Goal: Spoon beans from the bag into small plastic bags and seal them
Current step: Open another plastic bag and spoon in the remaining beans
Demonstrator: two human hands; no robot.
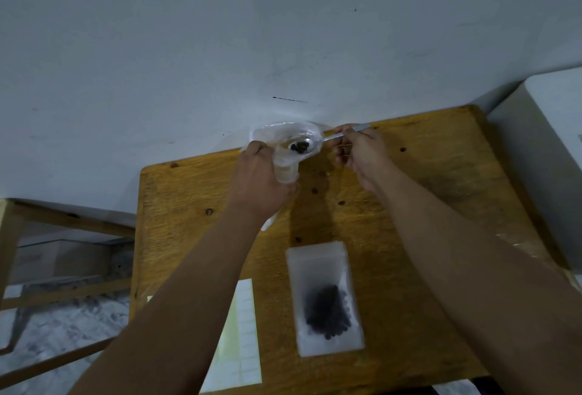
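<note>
At the surface's (409, 205) far edge, left-hand fingers (256, 150) are gripping the seemingly limp, light plastic bag (283, 133) beneath its mouth while right-hand fingers (346, 134) are pinching a spoon (330, 137) carrying loose beans (299, 146).

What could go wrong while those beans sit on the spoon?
The beans could roll off the spoon if the right hand tips it before it is well inside the small bag. Its soft mouth, held only by the left hand, may fold shut. Spilled beans might roll off the table.
</note>
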